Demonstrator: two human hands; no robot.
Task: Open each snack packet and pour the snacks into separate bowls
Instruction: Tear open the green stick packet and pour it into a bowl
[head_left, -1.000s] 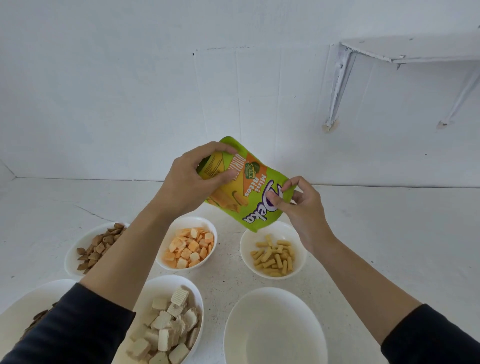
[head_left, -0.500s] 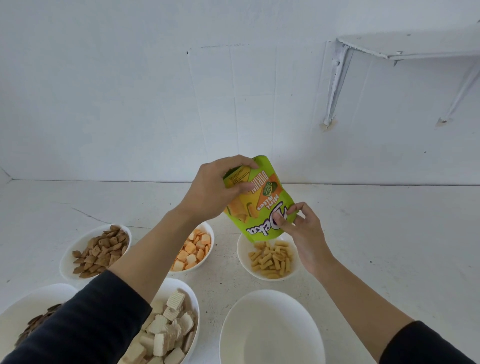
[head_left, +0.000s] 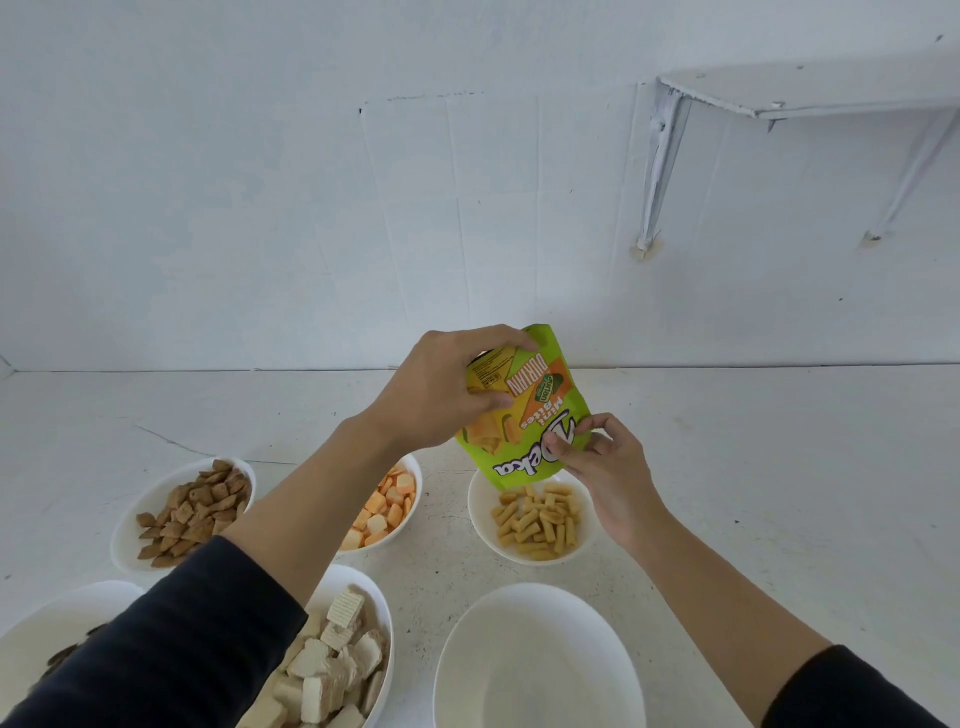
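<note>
A green snack packet (head_left: 530, 415) is held upside down over a small white bowl (head_left: 478, 512) of yellow stick snacks (head_left: 537, 519). My left hand (head_left: 441, 389) grips the packet's upper end. My right hand (head_left: 602, 467) pinches its lower right edge near the mouth. The packet's mouth points down at the bowl, almost touching the snacks. An empty large white bowl (head_left: 535, 654) sits in front, nearer to me.
Other white bowls stand to the left: brown pillow snacks (head_left: 192, 512), orange and white cubes (head_left: 387, 506), pale wafer blocks (head_left: 332, 670), and one at the bottom-left corner (head_left: 36, 639) partly hidden by my sleeve. A wall shelf with a bracket (head_left: 660, 166) hangs at the right.
Both hands have tipped the packet more upright and brought it lower, down close over the bowl of yellow sticks. The view has shifted slightly.
</note>
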